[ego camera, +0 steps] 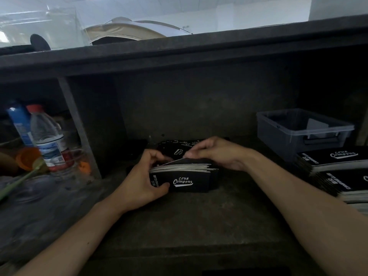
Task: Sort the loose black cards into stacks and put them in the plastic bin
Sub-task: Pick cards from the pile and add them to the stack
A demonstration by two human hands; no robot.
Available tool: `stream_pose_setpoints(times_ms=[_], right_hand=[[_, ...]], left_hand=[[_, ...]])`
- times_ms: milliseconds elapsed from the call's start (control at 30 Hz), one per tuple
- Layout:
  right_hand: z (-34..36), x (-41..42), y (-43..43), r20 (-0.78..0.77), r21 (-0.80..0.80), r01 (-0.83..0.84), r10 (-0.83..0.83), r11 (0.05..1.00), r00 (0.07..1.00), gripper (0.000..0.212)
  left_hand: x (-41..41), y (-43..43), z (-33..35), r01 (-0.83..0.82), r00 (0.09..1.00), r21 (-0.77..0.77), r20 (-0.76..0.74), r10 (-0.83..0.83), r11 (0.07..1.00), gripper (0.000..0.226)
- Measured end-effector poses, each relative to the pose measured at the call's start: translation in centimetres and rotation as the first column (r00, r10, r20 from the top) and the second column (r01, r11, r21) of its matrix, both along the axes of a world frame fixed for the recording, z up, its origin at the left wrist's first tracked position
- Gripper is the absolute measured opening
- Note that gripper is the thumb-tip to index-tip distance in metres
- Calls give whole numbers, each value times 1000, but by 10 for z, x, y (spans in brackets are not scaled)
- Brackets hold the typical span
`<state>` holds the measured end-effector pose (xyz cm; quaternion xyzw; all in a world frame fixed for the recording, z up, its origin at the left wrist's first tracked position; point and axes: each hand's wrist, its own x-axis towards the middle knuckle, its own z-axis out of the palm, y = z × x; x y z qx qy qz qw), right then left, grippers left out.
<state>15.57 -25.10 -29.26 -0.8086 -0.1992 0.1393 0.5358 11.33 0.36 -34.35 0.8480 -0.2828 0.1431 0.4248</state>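
Left of plastic bin point(278, 145): held stack point(189, 177) of black cards, logo facing out.
Left hand point(142, 181): grips held stack, thumb on front face.
Right hand point(217, 152): fingers curled, seems to pinch top card point(178, 161); blurred.
Loose cards point(179, 148): left of bin, just behind held stack.
Done stacks point(334, 162): just in front of bin.
Tip: seat card logo-matched and square the edges; a slack grip likely fans the stack.

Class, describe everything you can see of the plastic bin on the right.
The plastic bin is a lidless, translucent grey rectangular box with a thickened rim and a dark handle on its near end. It stands upright on the dark shelf, far right, just behind the stacks of black cards. A pale object lies inside, unclear what.
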Motion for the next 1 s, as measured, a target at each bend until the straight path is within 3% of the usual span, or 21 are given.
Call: stream_pose_setpoints(times_ms=[100,167,200,267,333,467,567,800,900,1000], right_hand=[[1,9,-5,8,51,98,-98,994,995,37],[-7,24,-14,216,1,265,-258,964,941,27],[-13,31,-18,303,-100,301,-259,949,917,25],[-29,42,-25,332,-375,260,-133,890,934,38],[-30,45,-29,314,-550,240,-68,800,947,41],[-9,38,-35,345,-671,252,-7,698,938,43],[-2,31,-41,281,-734,208,10,646,960,53],[0,27,-41,344,-711,238,33,662,938,46],[1,24,-35,517,-707,381,68,596,853,41],[-1,23,-33,625,-590,428,52,685,779,23]], left_hand=[[-2,0,0,32,999,11,7,-32,999,63],[-4,-1,2,67,994,74,80,-73,995,54],[-5,-1,3,86,990,101,103,-96,991,51],[-6,1,4,103,985,141,126,-121,985,52],[-5,2,4,100,980,191,150,-130,976,59],[-4,2,3,83,979,202,168,-118,976,67],[-4,2,4,95,980,168,158,-122,981,57],[-4,1,4,103,983,142,135,-122,984,55],[-4,1,3,75,987,132,133,-93,988,51],[-4,0,4,37,991,121,120,-52,992,42]])
